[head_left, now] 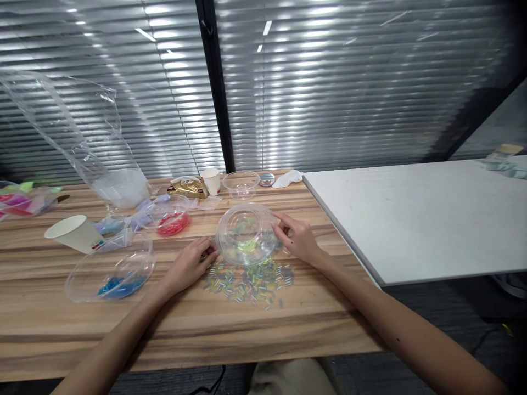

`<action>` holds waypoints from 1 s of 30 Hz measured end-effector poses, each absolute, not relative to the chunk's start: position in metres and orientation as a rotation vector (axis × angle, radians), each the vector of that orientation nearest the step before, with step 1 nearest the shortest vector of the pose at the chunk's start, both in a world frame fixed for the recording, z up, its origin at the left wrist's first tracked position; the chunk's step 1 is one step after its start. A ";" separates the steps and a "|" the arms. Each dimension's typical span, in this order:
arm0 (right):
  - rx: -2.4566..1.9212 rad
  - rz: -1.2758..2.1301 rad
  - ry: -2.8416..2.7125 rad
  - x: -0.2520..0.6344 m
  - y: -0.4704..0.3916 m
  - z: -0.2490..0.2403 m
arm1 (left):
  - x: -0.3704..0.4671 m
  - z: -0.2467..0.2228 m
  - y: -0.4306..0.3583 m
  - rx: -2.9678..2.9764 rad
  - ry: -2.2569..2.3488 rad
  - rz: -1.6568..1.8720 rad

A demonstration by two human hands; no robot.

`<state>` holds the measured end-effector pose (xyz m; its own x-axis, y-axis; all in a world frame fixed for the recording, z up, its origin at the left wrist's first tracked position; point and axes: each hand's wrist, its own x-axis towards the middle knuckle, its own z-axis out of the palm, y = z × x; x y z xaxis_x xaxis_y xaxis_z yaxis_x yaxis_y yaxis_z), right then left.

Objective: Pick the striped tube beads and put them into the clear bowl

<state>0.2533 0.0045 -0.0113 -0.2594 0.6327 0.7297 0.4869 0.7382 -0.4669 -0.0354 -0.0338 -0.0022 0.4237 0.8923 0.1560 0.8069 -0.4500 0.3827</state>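
A clear round plastic bowl is tilted over the middle of the wooden table, with yellow-green pieces showing in or through it. My right hand grips its right rim between thumb and fingers. Close to the bowl's lower left edge, my left hand rests on the table with its fingers curled together; what they hold, if anything, is hidden. Many small shiny tube-shaped pieces, yellow, green and clear, lie spread on the wood just below the bowl.
At left are a clear bowl with blue pieces, a tipped paper cup and a container with red pieces. Behind stand a large plastic bag, a gold packet, another cup and a clear bowl. A white table adjoins at right.
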 end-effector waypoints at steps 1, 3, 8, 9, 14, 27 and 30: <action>-0.861 0.185 -1.917 0.253 0.004 -0.011 | -0.035 -0.002 -0.034 2.430 1.484 0.493; -0.865 0.204 -1.923 0.253 0.004 -0.011 | -0.036 -0.002 -0.034 2.433 1.484 0.487; -0.884 0.265 -1.940 0.253 0.004 -0.012 | -0.037 -0.002 -0.034 2.451 1.479 0.464; -0.890 0.273 -1.944 0.253 0.005 -0.013 | -0.037 -0.002 -0.034 2.453 1.479 0.461; -0.895 0.283 -1.961 0.254 0.006 -0.015 | -0.036 -0.001 -0.033 2.462 1.477 0.469; -0.890 0.292 -1.970 0.253 0.005 -0.014 | -0.036 0.000 -0.034 2.450 1.472 0.483; -0.894 0.298 -1.977 0.254 0.005 -0.013 | -0.035 0.000 -0.034 2.448 1.479 0.477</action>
